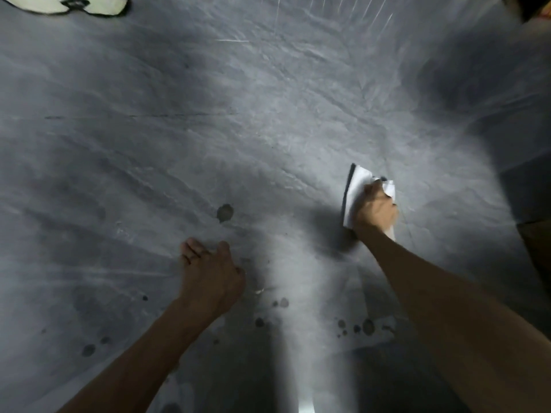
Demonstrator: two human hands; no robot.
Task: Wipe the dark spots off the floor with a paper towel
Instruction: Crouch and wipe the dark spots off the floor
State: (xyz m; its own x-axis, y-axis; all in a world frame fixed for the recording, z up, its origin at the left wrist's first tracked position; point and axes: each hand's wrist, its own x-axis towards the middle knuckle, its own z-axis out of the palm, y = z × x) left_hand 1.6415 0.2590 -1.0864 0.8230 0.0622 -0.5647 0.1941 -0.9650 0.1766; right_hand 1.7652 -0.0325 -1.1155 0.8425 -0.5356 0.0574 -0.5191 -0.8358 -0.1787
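Head view: right hand [376, 208] presses folded paper towel [356, 192] flat under its fingers on floor [208, 129].

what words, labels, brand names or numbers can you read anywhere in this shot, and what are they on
None can be read.
paper towel under the right hand: plain white, no print.
shoe at the top left edge: white with dark trim, no legible mark.
floor: grey, only dark spots; left hand rests on it.

Grey stone-look floor [268, 114] underfoot, veined and glossy, with a bright band of light across its middle and deep shadow towards its far right corner. A white, dark-edged shoe [74, 4] lies at the floor's far left edge.
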